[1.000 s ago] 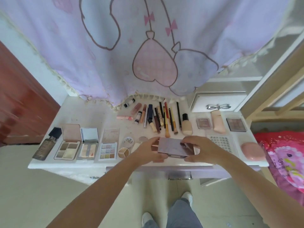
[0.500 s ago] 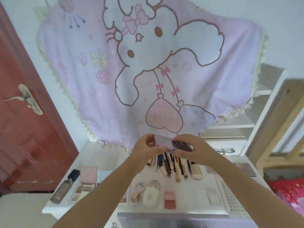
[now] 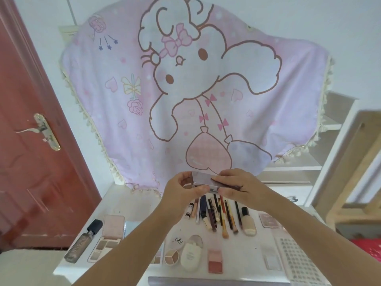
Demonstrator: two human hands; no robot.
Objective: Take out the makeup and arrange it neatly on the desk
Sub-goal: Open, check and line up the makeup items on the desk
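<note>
Both my hands hold a flat mauve palette case (image 3: 203, 178) up in front of me, above the white desk (image 3: 127, 201). My left hand (image 3: 181, 187) pinches its left end and my right hand (image 3: 237, 183) grips its right end. Below them lies a row of pencils and brushes (image 3: 216, 213) with a foundation bottle (image 3: 248, 221) at its right. Nearer the front edge lie a dark spray bottle (image 3: 82, 241), an open pink palette (image 3: 109, 236), a round compact (image 3: 172, 258), a white oval case (image 3: 190, 255) and a blush pan (image 3: 215, 261).
A pink cartoon cloth (image 3: 195, 89) hangs over the back of the desk. A red door (image 3: 26, 151) stands at the left. White shelves (image 3: 296, 170) and a wooden frame (image 3: 354, 166) rise at the right. A dotted sheet (image 3: 296, 261) lies at the desk's right front.
My hands raised the palette case from just above the desk's front to well above the pencil row. My view tilted upward, showing more of the cloth and door.
</note>
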